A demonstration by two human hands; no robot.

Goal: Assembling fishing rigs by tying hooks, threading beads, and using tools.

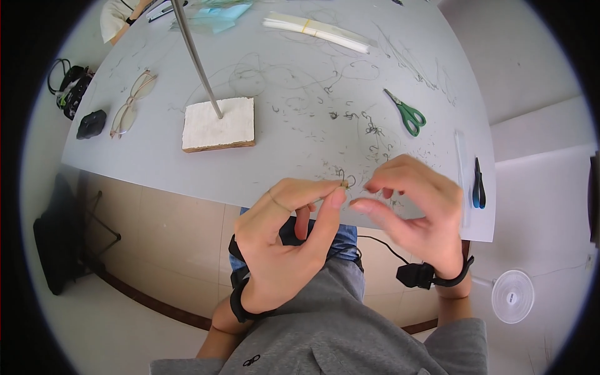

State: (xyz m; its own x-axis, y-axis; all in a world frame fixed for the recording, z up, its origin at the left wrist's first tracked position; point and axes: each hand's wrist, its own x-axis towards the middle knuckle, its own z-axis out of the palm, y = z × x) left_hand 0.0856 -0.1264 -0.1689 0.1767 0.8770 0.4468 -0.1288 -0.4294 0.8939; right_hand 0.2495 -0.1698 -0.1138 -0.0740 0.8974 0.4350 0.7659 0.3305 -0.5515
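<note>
My left hand [287, 219] is closed in a pinch, thumb against forefinger, above the table's near edge. Small dark fish hooks [349, 180] stick up from its fingertips, their curved ends showing. A thin line [275, 200] runs round that hand's forefinger. Just to the right, my right hand [419, 209] is curved with thumb and fingers apart, and nothing shows between them. Beyond both hands, loose hooks [374, 130] and short clippings lie scattered on the table. Whether the line is tied to the held hooks is too fine to tell.
Green-handled scissors [411, 119] lie to the right, with blue-black nippers [479, 184] nearer the edge. A metal rod [199, 59] rises from a white block [219, 125]. Glasses [131, 103], a banded white bundle [317, 32] and another person's arm [119, 22] are farther off.
</note>
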